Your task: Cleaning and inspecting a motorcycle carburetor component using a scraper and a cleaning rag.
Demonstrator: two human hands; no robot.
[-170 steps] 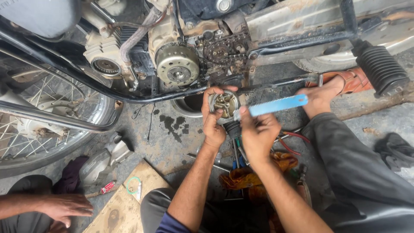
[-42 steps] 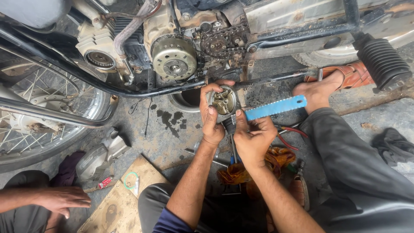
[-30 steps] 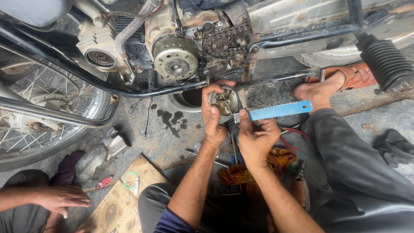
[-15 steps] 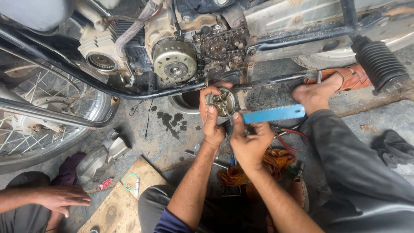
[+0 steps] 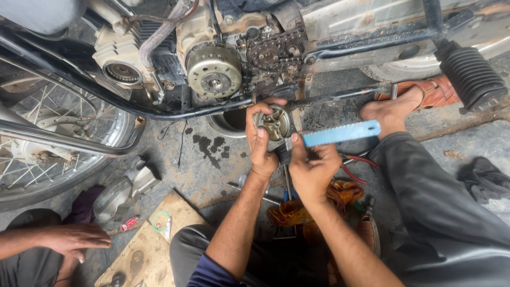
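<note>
a motorcycle engine (image 5: 212, 64) hangs over the work, its round flywheel (image 5: 214, 78) bare, a chain and sprocket (image 5: 273, 52) just to its right and a black frame tube (image 5: 175, 109) running beneath. a spoked wheel (image 5: 50, 133) fills the left side, and a ribbed black footpeg (image 5: 472, 77) juts out at the right. the concrete floor (image 5: 196, 170) is oil-stained, with a dark round pan (image 5: 228, 121) under the engine. an engine cover (image 5: 119, 191) lies near the wheel, beside a wooden board (image 5: 151, 247) carrying a green ring (image 5: 161, 220). an orange rag (image 5: 297, 210) and loose tools sit between the person's knees. a sandalled foot (image 5: 404, 103) rests right of the hands, and another person's hand (image 5: 74, 242) rests at the lower left.

the left hand (image 5: 261, 141) is wrapped around a small round metal part (image 5: 276, 123), fingers curled over its left rim, holding it up just below the frame tube. the right hand (image 5: 312, 167) sits close beside and slightly lower, closed on the near end of a blue saw blade (image 5: 340, 133). the blade runs off to the right, toothed edge up, its held end meeting the lower right edge of the round part.
</note>
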